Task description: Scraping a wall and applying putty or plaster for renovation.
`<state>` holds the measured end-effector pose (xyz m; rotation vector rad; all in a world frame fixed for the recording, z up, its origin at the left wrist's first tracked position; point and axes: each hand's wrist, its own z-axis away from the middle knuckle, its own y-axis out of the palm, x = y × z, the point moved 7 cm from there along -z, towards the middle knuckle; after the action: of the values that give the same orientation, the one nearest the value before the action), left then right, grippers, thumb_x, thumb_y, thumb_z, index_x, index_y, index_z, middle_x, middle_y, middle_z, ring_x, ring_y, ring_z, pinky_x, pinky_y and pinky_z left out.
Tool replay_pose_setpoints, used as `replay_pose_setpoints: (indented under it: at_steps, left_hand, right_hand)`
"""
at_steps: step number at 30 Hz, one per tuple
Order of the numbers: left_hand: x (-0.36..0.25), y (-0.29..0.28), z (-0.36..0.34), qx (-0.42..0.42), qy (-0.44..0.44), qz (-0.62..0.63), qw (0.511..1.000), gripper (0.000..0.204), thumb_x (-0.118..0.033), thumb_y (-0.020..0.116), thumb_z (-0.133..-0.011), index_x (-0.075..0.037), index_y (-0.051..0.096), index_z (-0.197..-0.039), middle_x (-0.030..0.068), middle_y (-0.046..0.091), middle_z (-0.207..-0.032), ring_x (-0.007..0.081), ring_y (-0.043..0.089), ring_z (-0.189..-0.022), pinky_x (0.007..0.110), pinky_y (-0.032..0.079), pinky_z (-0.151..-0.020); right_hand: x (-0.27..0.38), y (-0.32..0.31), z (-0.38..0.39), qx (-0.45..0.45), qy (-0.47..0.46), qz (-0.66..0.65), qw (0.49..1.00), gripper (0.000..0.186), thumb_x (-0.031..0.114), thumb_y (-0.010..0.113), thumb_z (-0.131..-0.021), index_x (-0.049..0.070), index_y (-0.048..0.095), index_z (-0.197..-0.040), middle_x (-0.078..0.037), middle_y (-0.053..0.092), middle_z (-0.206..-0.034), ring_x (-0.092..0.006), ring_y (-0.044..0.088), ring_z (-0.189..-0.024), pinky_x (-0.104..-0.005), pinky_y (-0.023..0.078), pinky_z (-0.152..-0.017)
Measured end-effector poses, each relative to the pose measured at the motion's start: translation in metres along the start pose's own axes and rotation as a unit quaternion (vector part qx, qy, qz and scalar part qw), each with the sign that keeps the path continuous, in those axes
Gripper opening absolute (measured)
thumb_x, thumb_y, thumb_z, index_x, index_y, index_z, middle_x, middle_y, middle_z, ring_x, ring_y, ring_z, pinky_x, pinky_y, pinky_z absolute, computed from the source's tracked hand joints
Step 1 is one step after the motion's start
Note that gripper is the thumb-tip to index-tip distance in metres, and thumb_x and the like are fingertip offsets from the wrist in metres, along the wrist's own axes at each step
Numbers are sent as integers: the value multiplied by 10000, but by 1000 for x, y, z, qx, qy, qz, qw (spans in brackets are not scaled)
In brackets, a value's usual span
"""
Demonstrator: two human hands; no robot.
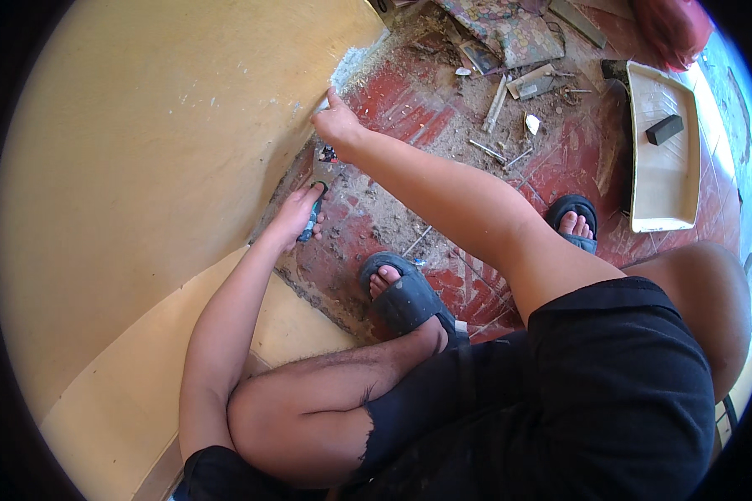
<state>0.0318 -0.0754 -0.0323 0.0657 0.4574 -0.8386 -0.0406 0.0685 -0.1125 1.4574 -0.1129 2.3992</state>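
My left hand (295,217) is closed around the dark teal handle of a putty knife (326,171). Its wide metal blade points away from me, beside the foot of the yellow wall (167,125). Farther along, my right hand (337,125) presses in against the wall's lower edge. One digit sticks up and the other fingers curl toward the wall, mostly hidden. Something pale shows at that hand's wall side, too small to name. Just beyond it lies a rough whitish patch (355,67) on the wall.
Dust and scraps litter the worn red floor (476,288). Nearby lie several loose screws or nails (489,152), a floral cloth (518,33) and wood pieces (581,22). A cream paint tray (685,179) at the right holds a dark block (664,129). My sandalled feet (409,292) stand close by.
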Motion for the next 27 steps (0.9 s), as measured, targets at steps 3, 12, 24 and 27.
replay_pose_setpoints:
  at_steps: [3, 12, 24, 27]
  left_hand:
    - [11, -20, 5, -23, -9, 5, 1000, 347, -402, 449, -914, -63, 493, -966, 10, 467, -581, 108, 447, -416, 253, 406, -381]
    - [-9, 15, -8, 23, 81, 62, 994, 327, -416, 464, -907, -93, 467, -952, 23, 477, -601, 108, 459, -416, 266, 428, -386]
    - [-53, 53, -9, -46, 186, 159, 968, 300, -399, 412, -934, -100, 405, -945, 52, 479, -622, 135, 486, -439, 292, 465, -397]
    - [-55, 69, -11, -69, 195, 212, 955, 281, -386, 409, -938, -107, 390, -959, 59, 484, -638, 143, 489, -441, 303, 479, -405]
  right_hand:
    - [23, 11, 15, 23, -30, -25, 999, 649, 98, 496, -823, 76, 209, -1405, -105, 567, -1050, -165, 553, -845, -288, 464, -736]
    - [18, -86, 15, -168, -36, -148, 974, 236, 119, 516, -803, 25, 536, -1018, -95, 599, -849, -173, 574, -738, -296, 469, -666]
    - [25, -113, 32, -139, 48, -131, 980, 364, 320, 550, -851, -3, 532, -1018, -124, 607, -832, -195, 580, -782, -321, 462, -701]
    - [8, -77, 41, -5, 139, -167, 976, 414, 333, 530, -867, -20, 531, -1083, -141, 622, -893, -230, 578, -866, -337, 452, -761]
